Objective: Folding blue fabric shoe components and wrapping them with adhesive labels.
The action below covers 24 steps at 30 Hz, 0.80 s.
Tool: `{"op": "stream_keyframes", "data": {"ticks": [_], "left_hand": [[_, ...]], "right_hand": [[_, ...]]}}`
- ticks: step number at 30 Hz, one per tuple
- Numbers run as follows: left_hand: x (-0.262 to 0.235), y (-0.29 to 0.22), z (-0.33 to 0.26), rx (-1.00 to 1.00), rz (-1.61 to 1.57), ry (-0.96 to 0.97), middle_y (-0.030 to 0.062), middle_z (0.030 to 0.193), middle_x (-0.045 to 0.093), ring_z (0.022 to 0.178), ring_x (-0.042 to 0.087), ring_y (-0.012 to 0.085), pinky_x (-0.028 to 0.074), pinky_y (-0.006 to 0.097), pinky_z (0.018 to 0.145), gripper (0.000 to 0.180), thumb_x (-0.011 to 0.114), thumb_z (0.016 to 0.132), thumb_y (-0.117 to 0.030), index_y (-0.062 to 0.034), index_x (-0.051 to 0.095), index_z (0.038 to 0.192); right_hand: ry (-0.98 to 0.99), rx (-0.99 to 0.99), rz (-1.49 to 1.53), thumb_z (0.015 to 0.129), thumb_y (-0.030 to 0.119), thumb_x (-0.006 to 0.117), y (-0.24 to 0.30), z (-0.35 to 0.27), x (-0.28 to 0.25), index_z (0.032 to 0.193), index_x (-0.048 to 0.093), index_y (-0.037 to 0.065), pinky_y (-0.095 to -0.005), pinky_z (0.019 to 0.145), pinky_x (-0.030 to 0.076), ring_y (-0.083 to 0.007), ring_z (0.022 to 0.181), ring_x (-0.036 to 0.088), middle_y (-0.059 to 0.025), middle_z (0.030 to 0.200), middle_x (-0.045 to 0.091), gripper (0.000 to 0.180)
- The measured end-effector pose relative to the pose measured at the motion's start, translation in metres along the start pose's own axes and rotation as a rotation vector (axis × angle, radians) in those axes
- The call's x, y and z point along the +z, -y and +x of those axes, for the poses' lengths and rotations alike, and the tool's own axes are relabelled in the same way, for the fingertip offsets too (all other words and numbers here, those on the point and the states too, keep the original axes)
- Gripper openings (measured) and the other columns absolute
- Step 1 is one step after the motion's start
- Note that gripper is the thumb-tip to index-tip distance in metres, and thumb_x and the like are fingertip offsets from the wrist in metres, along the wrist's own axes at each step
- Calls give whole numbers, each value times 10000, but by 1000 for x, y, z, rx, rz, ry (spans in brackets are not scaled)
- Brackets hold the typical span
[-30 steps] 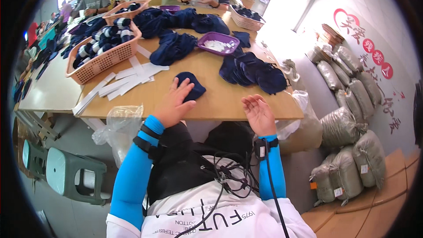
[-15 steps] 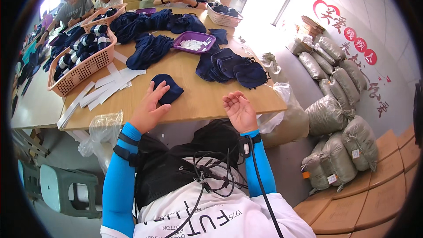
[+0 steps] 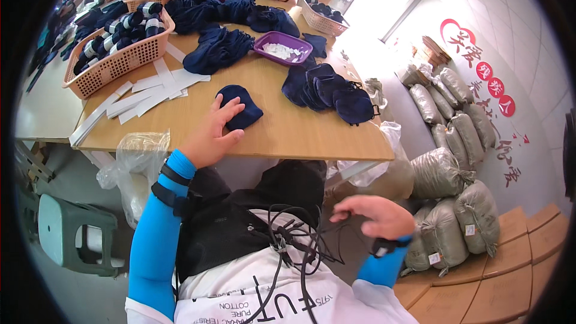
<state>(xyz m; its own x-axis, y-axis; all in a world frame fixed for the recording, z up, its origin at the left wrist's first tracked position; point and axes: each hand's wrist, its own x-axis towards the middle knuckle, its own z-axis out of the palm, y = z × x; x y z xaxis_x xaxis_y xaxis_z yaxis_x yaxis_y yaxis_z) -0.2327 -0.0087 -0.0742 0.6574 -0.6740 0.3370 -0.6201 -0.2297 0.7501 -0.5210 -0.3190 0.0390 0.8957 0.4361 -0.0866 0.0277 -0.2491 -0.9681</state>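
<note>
Wooden table, left hand touching rounded navy sock

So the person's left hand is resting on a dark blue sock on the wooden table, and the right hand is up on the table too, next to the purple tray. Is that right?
Not quite. The left hand does rest on the dark blue sock on the wooden table, but the right hand is not on the table. The head view shows it down off the table edge, near the person's lap, by the black cables.

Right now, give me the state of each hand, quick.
Left hand: open, fingers resting on the dark blue sock on the table.
Right hand: off the table, loosely curled, holding nothing visible.
</note>
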Motion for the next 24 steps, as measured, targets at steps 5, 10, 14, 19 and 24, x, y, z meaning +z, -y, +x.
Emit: {"op": "stream_keyframes", "data": {"ticks": [5, 10, 14, 19, 24], "left_hand": [[4, -5, 5, -7, 56, -7, 151, 1664, 388, 1593, 166, 437, 230, 526, 1266, 599, 665, 942, -160, -43, 509, 1508], [8, -5, 3, 34, 124, -53, 208, 1590, 471, 1536, 266, 509, 307, 530, 1233, 569, 703, 912, -201, -27, 576, 1439], [5, -11, -1, 17, 132, -39, 198, 1598, 465, 1544, 264, 490, 297, 526, 1241, 572, 706, 911, -200, -34, 574, 1442], [5, -10, -3, 28, 142, -36, 191, 1602, 463, 1548, 266, 476, 291, 527, 1246, 561, 696, 919, -217, -49, 581, 1441], [6, -3, -7, 7, 133, -61, 184, 1585, 487, 1534, 294, 480, 310, 544, 1235, 565, 700, 913, -256, -68, 591, 1434]], "right_hand": [[-528, -245, -354, 1022, 313, 621, 25, -27, -18, 1399, 545, -41, -371, 1124, 427, -201, 1291, 576, -168, 1386, 614, 523], [-994, 325, -401, 978, 380, 695, -60, 8, -182, 1287, 634, -47, -353, 983, 533, -227, 1128, 696, -143, 1151, 736, 530], [-1204, 530, -832, 902, 536, 733, -128, 53, -225, 1238, 677, -64, -400, 978, 544, -330, 1132, 711, -239, 1141, 746, 690], [-1150, 801, -858, 822, 572, 785, -140, 88, -236, 1094, 752, -43, -435, 967, 545, -400, 1102, 712, -270, 1158, 739, 672], [-1196, 602, -978, 757, 436, 833, -162, 108, -241, 932, 792, -8, -423, 883, 570, -330, 934, 752, -195, 941, 782, 478]]}}
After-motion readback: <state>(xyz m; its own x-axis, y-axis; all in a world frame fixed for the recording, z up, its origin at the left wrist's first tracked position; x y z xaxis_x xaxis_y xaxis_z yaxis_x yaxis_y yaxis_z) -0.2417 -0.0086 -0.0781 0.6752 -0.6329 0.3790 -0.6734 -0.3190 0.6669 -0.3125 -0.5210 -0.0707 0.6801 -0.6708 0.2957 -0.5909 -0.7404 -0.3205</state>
